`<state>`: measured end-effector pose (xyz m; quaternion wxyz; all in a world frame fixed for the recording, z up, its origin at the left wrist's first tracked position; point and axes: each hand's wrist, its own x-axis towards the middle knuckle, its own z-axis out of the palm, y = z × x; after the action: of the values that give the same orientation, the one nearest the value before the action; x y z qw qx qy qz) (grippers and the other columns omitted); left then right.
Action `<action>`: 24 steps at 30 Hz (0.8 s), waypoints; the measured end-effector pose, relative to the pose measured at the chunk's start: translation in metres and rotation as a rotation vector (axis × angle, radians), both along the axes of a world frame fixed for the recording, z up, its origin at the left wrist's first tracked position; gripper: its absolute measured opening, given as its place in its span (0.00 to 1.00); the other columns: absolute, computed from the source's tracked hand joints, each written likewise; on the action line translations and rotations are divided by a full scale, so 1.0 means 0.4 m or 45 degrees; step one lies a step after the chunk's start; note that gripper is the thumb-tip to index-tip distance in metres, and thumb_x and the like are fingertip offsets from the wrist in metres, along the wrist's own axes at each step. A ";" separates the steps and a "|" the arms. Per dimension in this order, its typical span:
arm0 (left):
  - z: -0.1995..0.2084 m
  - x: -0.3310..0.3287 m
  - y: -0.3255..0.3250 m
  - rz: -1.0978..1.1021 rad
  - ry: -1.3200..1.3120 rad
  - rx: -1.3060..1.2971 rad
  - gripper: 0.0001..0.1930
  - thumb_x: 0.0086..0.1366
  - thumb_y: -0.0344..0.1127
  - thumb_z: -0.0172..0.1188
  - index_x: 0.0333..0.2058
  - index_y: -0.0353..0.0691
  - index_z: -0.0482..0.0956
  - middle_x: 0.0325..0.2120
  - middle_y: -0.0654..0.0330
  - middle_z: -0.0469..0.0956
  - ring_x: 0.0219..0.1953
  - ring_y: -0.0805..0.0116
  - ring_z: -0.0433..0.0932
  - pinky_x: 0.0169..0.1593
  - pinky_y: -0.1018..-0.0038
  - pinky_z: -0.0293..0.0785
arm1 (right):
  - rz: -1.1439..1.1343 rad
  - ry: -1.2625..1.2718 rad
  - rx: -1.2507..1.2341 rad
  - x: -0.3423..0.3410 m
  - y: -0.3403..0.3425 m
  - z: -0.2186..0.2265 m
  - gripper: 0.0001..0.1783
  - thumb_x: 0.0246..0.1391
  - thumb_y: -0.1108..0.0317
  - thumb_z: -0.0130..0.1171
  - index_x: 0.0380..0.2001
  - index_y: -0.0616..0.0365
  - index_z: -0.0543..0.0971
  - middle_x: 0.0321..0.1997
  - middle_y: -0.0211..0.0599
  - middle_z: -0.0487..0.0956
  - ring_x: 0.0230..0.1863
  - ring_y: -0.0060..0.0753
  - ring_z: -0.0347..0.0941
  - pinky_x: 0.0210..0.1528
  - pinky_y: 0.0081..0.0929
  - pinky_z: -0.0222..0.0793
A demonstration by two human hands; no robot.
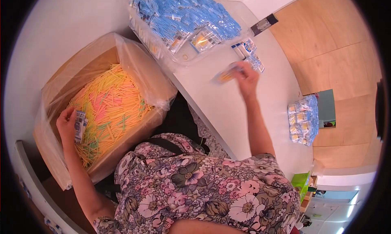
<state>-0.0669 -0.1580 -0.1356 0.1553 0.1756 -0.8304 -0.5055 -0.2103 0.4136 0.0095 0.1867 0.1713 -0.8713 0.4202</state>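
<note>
Over the left part of an open cardboard box [53, 77] is my left hand [66, 120], fingers closed on small printed packets [80, 127] in blue and white. Thin sticks [110, 103] in yellow, orange, pink and green fill much of this box, which has a clear plastic liner [140, 67]. My right hand [247, 77] is above the white table and pinches a small clear packet [228, 74] with something yellow in it, smeared by motion. Beyond that hand, a few printed packets [249, 54] lie on the table.
A clear plastic bin [185, 59] heaped with blue-and-white packets [183, 16] stands at the table's far end. At the right edge, more packets [302, 120] are stacked in rows. A dark label-like strip [264, 25] lies beside the bin. The white table [211, 99] borders the box.
</note>
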 end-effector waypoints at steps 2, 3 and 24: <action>-0.017 0.011 -0.013 0.021 -0.054 -0.222 0.11 0.57 0.31 0.60 0.38 0.31 0.78 0.29 0.59 0.79 0.30 0.72 0.75 0.37 0.76 0.71 | -0.269 -0.058 -0.066 -0.117 0.174 -0.051 0.13 0.47 0.77 0.58 0.39 0.64 0.78 0.34 0.27 0.77 0.34 0.20 0.72 0.36 0.20 0.70; -0.012 -0.004 -0.036 -0.001 -0.084 -0.425 0.12 0.56 0.30 0.61 0.39 0.32 0.78 0.30 0.56 0.79 0.31 0.68 0.77 0.38 0.73 0.72 | -0.314 0.004 0.162 -0.176 0.321 -0.080 0.14 0.47 0.77 0.58 0.41 0.64 0.77 0.35 0.27 0.77 0.34 0.19 0.71 0.36 0.19 0.70; 0.057 -0.002 0.052 0.276 -0.729 -0.600 0.32 0.39 0.38 0.73 0.45 0.41 0.71 0.40 0.54 0.78 0.46 0.54 0.75 0.48 0.51 0.65 | -0.037 0.809 0.642 0.036 -0.091 0.053 0.15 0.52 0.80 0.56 0.45 0.63 0.76 0.56 0.44 0.69 0.56 0.42 0.65 0.56 0.35 0.63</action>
<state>-0.0679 -0.1372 -0.1128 0.0060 0.3558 -0.9102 -0.2120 -0.1959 0.3773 0.0309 0.4048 0.3207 -0.8483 0.1168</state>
